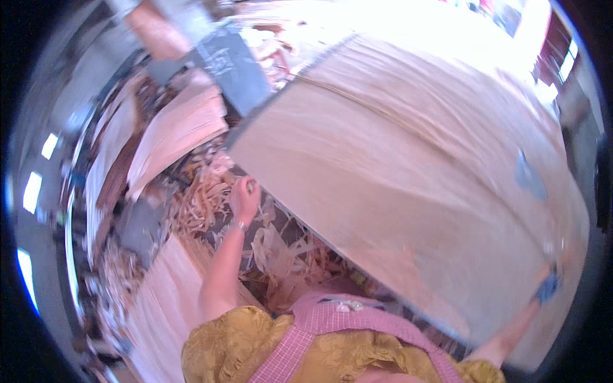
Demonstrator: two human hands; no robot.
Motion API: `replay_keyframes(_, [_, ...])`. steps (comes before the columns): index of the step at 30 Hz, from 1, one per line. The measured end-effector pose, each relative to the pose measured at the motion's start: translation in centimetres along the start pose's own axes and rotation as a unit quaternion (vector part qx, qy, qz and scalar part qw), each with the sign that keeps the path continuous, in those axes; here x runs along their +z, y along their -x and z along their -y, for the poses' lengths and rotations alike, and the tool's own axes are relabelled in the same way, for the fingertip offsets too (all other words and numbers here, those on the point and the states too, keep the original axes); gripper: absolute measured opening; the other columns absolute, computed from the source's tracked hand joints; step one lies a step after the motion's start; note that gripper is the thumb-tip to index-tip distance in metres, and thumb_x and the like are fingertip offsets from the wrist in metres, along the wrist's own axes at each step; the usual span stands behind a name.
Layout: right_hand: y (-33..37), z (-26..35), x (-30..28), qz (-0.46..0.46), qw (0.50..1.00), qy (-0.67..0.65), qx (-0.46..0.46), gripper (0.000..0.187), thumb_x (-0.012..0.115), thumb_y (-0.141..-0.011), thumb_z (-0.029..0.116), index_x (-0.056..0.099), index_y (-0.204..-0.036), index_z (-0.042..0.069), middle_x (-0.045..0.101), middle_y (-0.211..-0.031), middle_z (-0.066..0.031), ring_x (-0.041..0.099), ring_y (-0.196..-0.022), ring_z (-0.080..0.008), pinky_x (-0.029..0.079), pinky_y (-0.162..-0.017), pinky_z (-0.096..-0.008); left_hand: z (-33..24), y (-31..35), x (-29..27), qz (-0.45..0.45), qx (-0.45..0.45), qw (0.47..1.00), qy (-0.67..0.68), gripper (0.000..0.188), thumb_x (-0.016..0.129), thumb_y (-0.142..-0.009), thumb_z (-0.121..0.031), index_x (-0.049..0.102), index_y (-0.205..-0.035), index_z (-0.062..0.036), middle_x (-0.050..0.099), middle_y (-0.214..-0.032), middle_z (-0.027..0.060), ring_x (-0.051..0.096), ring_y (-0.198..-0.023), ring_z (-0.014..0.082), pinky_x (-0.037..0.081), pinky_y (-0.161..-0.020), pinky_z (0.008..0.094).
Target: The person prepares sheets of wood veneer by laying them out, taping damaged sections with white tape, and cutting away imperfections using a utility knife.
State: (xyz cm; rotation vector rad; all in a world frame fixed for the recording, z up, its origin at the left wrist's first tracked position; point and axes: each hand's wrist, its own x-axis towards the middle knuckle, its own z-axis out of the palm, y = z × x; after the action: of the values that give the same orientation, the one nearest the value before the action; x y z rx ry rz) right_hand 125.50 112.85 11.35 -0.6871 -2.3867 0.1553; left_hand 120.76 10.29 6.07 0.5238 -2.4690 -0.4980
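Note:
A large, pale wood veneer sheet (357,191) lies across a big table-like stack, its near left edge running slantwise in front of me. Just off that edge is my left hand (244,199), its fingers curled closed; what they hold, if anything, is hidden. A band circles the left wrist. Far to the right, my right hand (549,287) rests at the sheet's surface, covered in something blue, perhaps a glove. Blur smears its fingers. A long crease crosses the sheet, and a bluish patch (530,175) shows on its right part.
Shredded veneer strips (198,198) litter the floor at left. Stacked veneer sheets (179,131) and another pale sheet (169,306) lie there too. A grey-blue panel (236,70) stands at the sheet's far left corner, near another person's arm (156,29).

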Motion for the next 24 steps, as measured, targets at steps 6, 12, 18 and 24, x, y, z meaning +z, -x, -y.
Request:
replay_keyframes(6, [5.6,5.0,5.1,-0.094,0.994,-0.062,-0.007,0.043,0.047,-0.101,0.022,0.049,-0.137,-0.001,0.055,-0.135,-0.0139,0.055,-0.12,-0.0225,0.042,-0.104,-0.0321,-0.2,-19.6,-5.0,-0.064,-0.015,0.98,0.188,0.029,0.069,-0.088,-0.031,0.068,-0.098,-0.0041,0.07,-0.088,0.0063,0.065,-0.082,0.0152,0.051,-0.074,0.0305])
replay_keyframes(12, [14.2,33.2,7.6,0.153,0.839,-0.458,0.251,0.022,0.059,-0.095,0.034,0.067,-0.095,0.013,0.06,-0.072,0.0031,0.038,-0.048,-0.0015,0.027,-0.038,-0.0188,-0.8,-42.4,-5.9,0.031,-0.006,0.926,0.375,0.042,0.065,-0.092,-0.037,0.067,-0.108,0.0012,0.071,-0.101,0.0075,0.064,-0.096,0.0134,0.047,-0.088,0.0288])
replay_keyframes(18, [19.1,61.8,8.4,0.315,0.802,-0.476,0.176,0.041,0.064,-0.09,0.048,0.062,-0.07,0.012,0.053,-0.056,0.004,0.041,-0.043,-0.0039,0.026,-0.039,-0.0211,-1.2,-57.5,-3.0,-0.001,-0.068,0.835,0.546,0.041,0.074,-0.086,-0.037,0.069,-0.1,0.0006,0.068,-0.092,0.0021,0.061,-0.087,0.0114,0.046,-0.081,0.0271])
replay_keyframes(24, [17.7,95.0,6.7,0.451,0.712,-0.514,-0.159,0.026,0.061,-0.097,0.025,0.066,-0.098,-0.001,0.059,-0.073,0.0018,0.054,-0.067,-0.0068,0.046,-0.061,-0.0243,4.8,-61.2,-2.4,0.132,0.0,0.796,0.591,0.014,0.073,-0.087,-0.018,0.07,-0.092,-0.0049,0.066,-0.084,-0.0018,0.057,-0.075,0.0075,0.044,-0.069,0.0237])
